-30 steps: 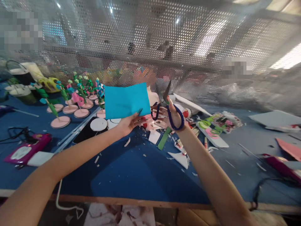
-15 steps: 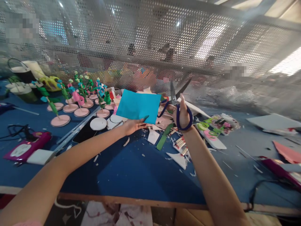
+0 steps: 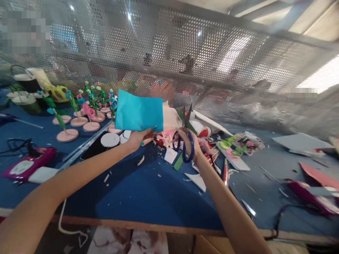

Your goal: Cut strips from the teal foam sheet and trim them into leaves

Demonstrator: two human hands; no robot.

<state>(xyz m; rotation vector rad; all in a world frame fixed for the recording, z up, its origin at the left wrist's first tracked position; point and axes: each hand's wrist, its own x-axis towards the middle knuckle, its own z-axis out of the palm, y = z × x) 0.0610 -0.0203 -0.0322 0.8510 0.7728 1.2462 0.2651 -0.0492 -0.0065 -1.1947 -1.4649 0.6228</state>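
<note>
A bright blue sheet (image 3: 140, 112), paper or thin foam, is held up by its lower edge in my left hand (image 3: 140, 138), the fingers pinched on it. My right hand (image 3: 191, 143) grips scissors (image 3: 186, 121) with dark blue handles, my fingers through the loops. Their blades point upward, slightly apart, to the right of the sheet and not touching it. Below and between my hands lie a white scrap (image 3: 170, 155), a green strip (image 3: 178, 162) and pink cuttings. A pale pink sheet (image 3: 171, 118) stands behind the blue one.
Several craft flowers on round pink bases (image 3: 67, 135) stand at the left. A magenta power strip (image 3: 29, 160) and a white disc (image 3: 109, 140) lie nearer. A perforated metal screen (image 3: 169, 53) rises behind the blue table (image 3: 148, 197). Another magenta power strip (image 3: 307, 195) is at the right.
My left hand has moved left with the blue sheet. My right hand has moved left and lower with the scissors, whose blades have come closer together.
</note>
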